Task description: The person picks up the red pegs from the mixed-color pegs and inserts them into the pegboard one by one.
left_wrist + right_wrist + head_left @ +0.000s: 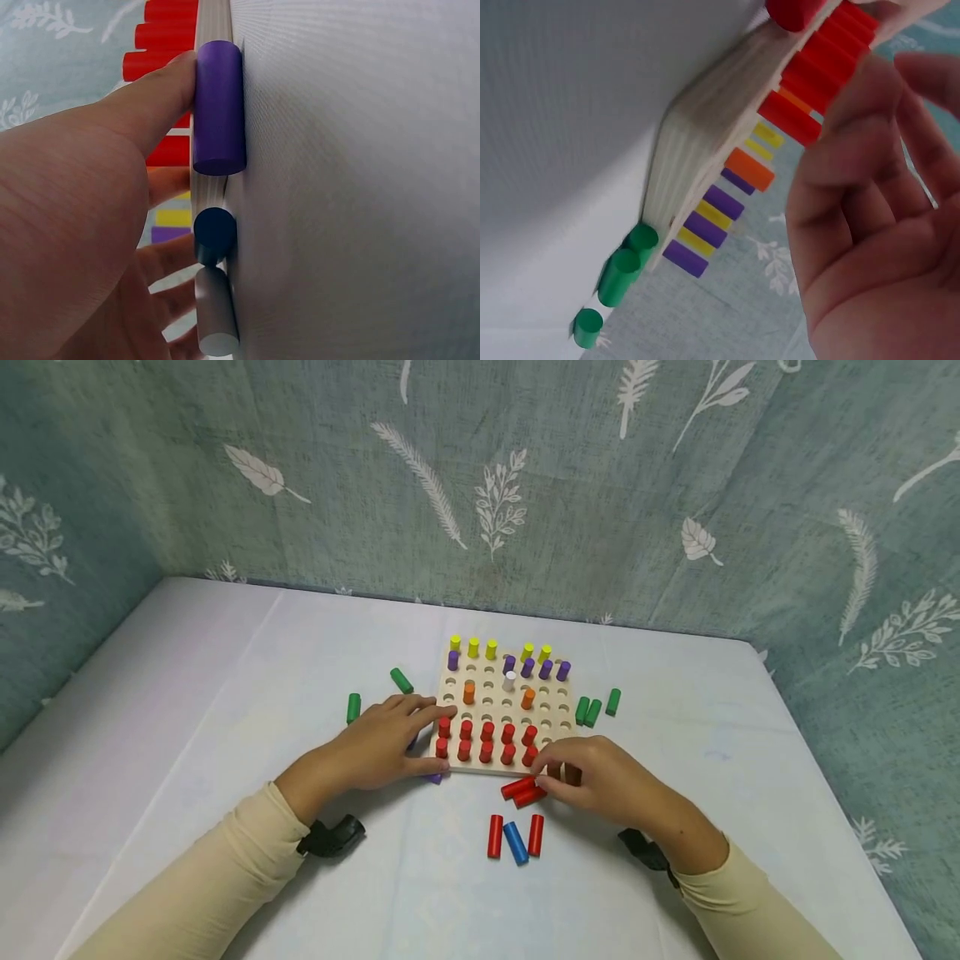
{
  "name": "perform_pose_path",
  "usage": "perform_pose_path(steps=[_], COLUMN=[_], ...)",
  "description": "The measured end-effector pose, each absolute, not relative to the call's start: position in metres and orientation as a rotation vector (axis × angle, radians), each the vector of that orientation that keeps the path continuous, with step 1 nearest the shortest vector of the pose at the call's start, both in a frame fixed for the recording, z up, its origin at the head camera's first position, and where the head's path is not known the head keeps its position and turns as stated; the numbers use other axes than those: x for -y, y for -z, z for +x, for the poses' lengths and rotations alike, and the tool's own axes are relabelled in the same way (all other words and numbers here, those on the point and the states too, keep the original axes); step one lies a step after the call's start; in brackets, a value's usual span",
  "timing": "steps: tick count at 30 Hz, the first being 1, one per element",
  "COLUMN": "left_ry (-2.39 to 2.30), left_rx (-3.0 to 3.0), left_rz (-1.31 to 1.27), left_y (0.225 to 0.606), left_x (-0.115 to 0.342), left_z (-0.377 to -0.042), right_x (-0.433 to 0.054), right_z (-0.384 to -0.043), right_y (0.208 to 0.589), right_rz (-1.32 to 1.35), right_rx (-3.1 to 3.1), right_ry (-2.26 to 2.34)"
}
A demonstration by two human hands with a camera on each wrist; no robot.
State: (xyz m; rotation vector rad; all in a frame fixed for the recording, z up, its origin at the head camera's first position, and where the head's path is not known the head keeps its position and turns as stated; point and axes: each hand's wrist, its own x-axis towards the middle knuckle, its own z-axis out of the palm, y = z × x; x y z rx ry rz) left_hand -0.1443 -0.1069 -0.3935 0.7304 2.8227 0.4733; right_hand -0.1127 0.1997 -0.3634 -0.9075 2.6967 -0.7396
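No text, label, brand, number or sign can be read on the pegged board (497,712) between the left hand (382,743) and the right hand (596,772), or on anything around them.

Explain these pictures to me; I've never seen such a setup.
No machine here: these are a person's bare hands. The wide picture comes from a camera on the head, the other two from one on each wrist. On the white table lies a wooden pegboard with standing red pegs, among other colors. Loose green pegs and a blue peg lie nearby. The left hand rests at the board's left edge; the right hand is at its front right corner, with no peg visible in its grasp.
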Motion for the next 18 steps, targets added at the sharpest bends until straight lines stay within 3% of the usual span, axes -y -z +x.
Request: perform_pose_path(steps=[18], left_ry=[-0.472], left_rx=[-2.82], left_rz=[0.731], left_y=[0.3915], left_x=[0.1056], left_z=[-0.1428], right_x=[-0.2059], right_z=[-0.1127], right_y=[0.3675], right_rz=[-0.875], right_rx=[-2.302], right_ry=[0.752])
